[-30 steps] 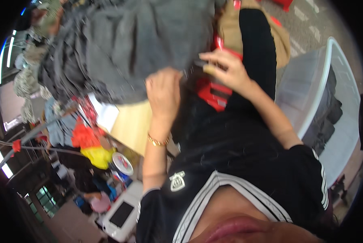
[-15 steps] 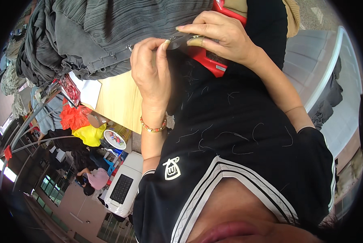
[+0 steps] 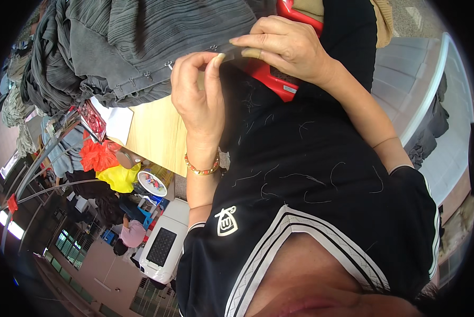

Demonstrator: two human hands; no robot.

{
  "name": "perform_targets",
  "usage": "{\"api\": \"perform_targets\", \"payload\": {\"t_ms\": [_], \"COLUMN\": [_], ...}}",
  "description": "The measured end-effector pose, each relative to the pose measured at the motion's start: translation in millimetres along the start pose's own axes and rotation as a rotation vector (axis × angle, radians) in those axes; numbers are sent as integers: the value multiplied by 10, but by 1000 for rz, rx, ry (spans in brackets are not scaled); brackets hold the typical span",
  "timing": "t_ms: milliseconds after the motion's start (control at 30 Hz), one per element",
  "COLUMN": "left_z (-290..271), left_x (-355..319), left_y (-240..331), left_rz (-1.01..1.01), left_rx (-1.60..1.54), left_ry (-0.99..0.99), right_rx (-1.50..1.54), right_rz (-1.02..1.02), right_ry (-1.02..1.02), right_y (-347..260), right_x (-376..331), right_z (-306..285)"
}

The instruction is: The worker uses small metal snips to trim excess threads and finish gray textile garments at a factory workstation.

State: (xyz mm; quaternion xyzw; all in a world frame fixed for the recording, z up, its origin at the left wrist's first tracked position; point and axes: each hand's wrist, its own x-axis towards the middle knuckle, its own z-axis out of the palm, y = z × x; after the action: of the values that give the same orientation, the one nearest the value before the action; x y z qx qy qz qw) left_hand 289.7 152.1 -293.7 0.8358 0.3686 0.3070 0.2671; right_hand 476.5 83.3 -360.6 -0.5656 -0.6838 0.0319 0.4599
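Observation:
A dark grey garment [image 3: 142,37] of crinkled, pleated fabric spreads across the far left and middle, with a row of small metal hooks [image 3: 146,75] along its near edge. My left hand [image 3: 197,100], wearing a beaded bracelet, pinches that edge between thumb and fingers. Just to its right, my right hand [image 3: 290,50] has its thumb and fingers closed on the same edge; a yellowish cover wraps its thumb tip. The strip of edge between both hands is partly hidden by my fingers.
Beyond my right forearm stands a translucent plastic tub [image 3: 432,90] with dark grey cloth in it. A red object [image 3: 279,84] lies under my hands. At left are a light wooden tabletop [image 3: 155,132], red and yellow bags [image 3: 118,177], and a person in pink [image 3: 134,232] farther off.
The garment edge between my hands has turned and now lies flatter, with another hook showing near my left fingertips. My hands have barely shifted. The person in the background has moved a little.

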Motion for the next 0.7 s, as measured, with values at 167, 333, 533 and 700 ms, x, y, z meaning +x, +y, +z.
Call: {"api": "perform_targets", "payload": {"t_ms": [167,333,533,700], "left_z": [-72,-287,-440,-746], "left_x": [166,376,389,306], "left_y": [-209,-455,-520,-413], "left_rz": [239,376,381,341], "left_rx": [300,744,653,462], "left_ry": [-10,-156,-192,-85], "right_rx": [386,453,647,673], "right_rz": [346,509,675,600], "right_ry": [39,132,160,242], "right_y": [96,145,352,702], "right_x": [-56,-36,60,362], "right_z": [-136,-241,26,82]}}
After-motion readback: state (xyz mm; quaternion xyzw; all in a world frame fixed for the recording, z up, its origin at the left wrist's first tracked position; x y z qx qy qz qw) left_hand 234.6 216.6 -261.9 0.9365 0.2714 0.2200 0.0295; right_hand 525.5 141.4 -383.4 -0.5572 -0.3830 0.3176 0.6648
